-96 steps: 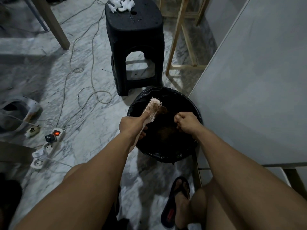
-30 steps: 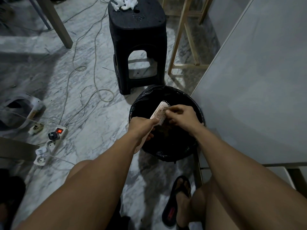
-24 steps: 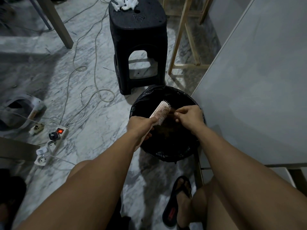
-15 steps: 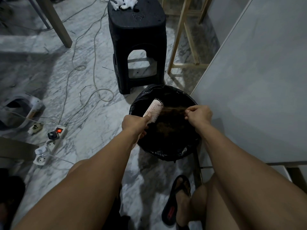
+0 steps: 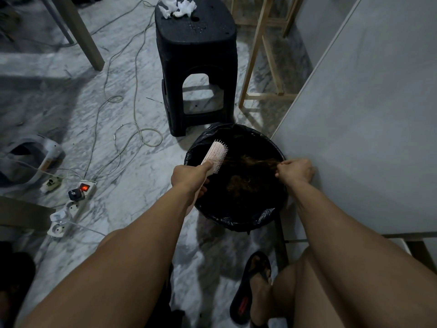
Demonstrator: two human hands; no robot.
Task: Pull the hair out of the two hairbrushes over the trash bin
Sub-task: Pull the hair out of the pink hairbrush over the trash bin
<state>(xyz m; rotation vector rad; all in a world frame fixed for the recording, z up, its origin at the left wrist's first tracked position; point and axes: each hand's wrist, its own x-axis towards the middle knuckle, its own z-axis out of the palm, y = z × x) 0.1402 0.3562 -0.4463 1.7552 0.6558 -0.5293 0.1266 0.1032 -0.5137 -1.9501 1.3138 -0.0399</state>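
Observation:
A round trash bin [image 5: 238, 224] lined with a black bag stands on the marble floor, with a clump of brown hair lying inside it. My left hand [image 5: 189, 177] grips the handle of a pale pink hairbrush [image 5: 216, 153] held over the bin's left rim, bristles facing right. My right hand [image 5: 295, 170] is at the bin's right rim, pinching a strand of brown hair [image 5: 254, 160] that stretches from the bristles across the bin. Only one hairbrush is in view.
A black plastic stool [image 5: 196, 65] with white tissues [image 5: 177, 8] on top stands just behind the bin. A grey cabinet panel [image 5: 366, 114] closes off the right. Cables and a power strip [image 5: 75, 205] lie on the floor at left. My sandalled foot [image 5: 255, 287] rests below the bin.
My right hand pinched hair at the bristles, then pulled it rightward to the bin's right rim, stretching the strand. My left hand drew the brush slightly left.

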